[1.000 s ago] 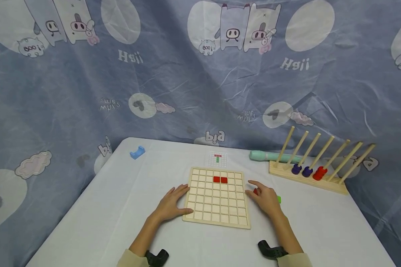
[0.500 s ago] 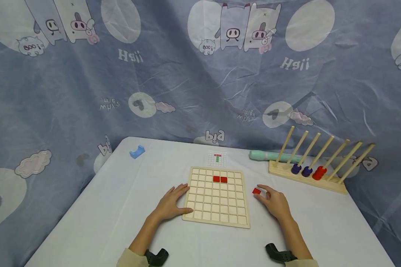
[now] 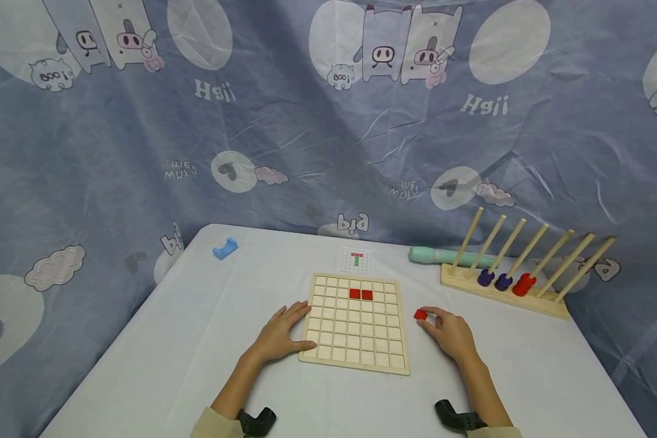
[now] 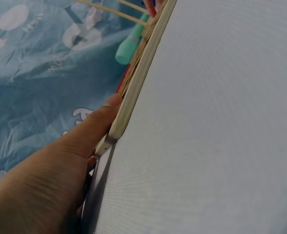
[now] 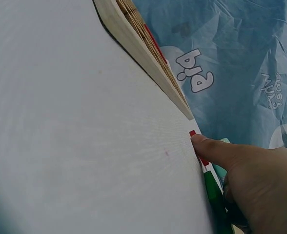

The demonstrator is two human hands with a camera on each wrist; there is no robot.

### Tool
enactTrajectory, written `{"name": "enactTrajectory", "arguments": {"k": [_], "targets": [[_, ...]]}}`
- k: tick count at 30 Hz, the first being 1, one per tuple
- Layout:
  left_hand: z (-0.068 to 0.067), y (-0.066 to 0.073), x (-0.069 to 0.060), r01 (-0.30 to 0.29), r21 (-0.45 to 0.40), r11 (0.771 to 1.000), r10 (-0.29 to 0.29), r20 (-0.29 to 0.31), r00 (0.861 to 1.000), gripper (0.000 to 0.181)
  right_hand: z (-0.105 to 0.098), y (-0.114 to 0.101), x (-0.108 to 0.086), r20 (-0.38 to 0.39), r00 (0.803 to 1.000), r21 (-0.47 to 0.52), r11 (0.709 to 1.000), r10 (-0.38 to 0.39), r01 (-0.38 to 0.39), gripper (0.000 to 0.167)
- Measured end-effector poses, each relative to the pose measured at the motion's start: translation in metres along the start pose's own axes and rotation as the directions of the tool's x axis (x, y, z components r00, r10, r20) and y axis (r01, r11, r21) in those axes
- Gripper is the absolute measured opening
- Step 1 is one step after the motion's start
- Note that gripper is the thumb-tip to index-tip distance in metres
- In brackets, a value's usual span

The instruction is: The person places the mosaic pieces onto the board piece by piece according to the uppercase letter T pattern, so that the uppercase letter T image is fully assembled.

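Spread along the left edge of the wooden grid board (image 3: 356, 367) is the left hand (image 3: 281, 336); its thumb lies on the lower left corner. Two red squares (image 3: 361, 294) sit side by side in the board's second row. To the right of the board, the right hand (image 3: 450, 331) pinches a red block (image 3: 420, 314) between thumb and index finger. In the right wrist view the thumb of the right hand (image 5: 253, 170) presses on red (image 5: 204, 161), with a green piece (image 5: 215, 200) below it. The head view hides that green piece behind the hand.
Above the board lies a pattern card (image 3: 356, 261) with a red and green T. A blue curved piece (image 3: 225, 249) is at the back left. A pegged wooden stand (image 3: 504, 295) with blue and red beads and a mint green bottle-shaped object (image 3: 424, 255) are at the back right.
The right hand has moved right, away from the board's edge, and now pinches the red block. The green piece it left showing earlier is covered. My left hand has stayed still.
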State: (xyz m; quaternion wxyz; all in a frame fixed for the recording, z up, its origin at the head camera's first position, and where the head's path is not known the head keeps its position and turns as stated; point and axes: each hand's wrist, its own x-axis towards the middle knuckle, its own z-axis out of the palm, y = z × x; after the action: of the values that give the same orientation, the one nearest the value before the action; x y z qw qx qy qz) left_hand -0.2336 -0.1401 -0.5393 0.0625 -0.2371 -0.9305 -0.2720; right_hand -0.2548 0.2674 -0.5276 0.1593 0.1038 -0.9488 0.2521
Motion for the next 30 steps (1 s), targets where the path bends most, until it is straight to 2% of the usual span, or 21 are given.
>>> {"name": "enactTrajectory", "arguments": {"k": [8, 16, 21, 30], "targets": [[0.001, -0.001, 0.0, -0.004, 0.003, 1.0, 0.004, -0.006, 1.0, 0.089, 0.001, 0.001, 0.0, 0.006, 1.0, 0.007, 1.0, 0.007, -0.007, 0.034], [0.002, -0.003, 0.001, -0.018, 0.0, 1.0, 0.018, -0.01, 1.0, 0.09, 0.0, -0.003, 0.001, -0.042, 0.998, 0.026, 0.999, -0.036, 0.037, 0.031], [0.001, -0.002, 0.002, -0.011, 0.0, 1.0, 0.011, -0.012, 1.0, 0.089, 0.0, -0.013, 0.004, -0.057, 0.997, 0.064, 0.996, -0.059, 0.063, 0.03], [0.002, -0.002, 0.001, 0.004, 0.0, 1.0, -0.004, 0.008, 1.0, 0.091, 0.015, -0.044, 0.012, 0.0, 0.996, 0.096, 0.991, -0.091, 0.09, 0.033]]}}
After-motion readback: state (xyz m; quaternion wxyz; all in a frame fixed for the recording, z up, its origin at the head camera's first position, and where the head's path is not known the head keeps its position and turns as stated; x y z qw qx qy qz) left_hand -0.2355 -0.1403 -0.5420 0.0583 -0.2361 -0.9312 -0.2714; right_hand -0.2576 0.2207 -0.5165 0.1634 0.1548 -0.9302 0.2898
